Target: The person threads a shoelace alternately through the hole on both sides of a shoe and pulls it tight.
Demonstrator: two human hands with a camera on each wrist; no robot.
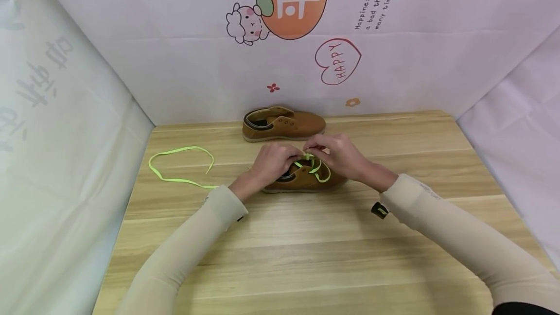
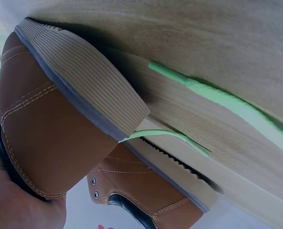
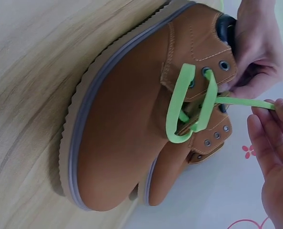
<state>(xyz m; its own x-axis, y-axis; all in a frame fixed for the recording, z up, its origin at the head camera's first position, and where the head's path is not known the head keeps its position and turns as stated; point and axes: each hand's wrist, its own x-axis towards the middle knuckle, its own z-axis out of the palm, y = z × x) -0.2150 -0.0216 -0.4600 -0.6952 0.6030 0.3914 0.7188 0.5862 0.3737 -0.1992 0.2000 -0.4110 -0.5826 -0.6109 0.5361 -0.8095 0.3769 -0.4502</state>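
A brown shoe [image 1: 299, 180] with a ribbed pale sole stands on the table, toe to the right. My left hand [image 1: 272, 160] is at its opening and grips the upper beside the tongue; in the right wrist view the fingertips are partly hidden behind the eyelet flap. A flat neon-green shoelace [image 3: 208, 102] loops through the two lower eyelets of the near flap, while the top eyelet [image 3: 224, 65] has no lace in it. Between thumb and fingers, my right hand [image 1: 343, 157] pinches a taut length of this lace above the shoe.
Behind lies a second brown shoe [image 1: 306, 124], its visible eyelets without lace. On the left of the wooden table [image 1: 297, 252], another green lace stretch [image 1: 175, 179] lies in a loose curve. White printed cloth [image 1: 192, 72] walls the back and sides. A small black tag hangs beside the right cuff.
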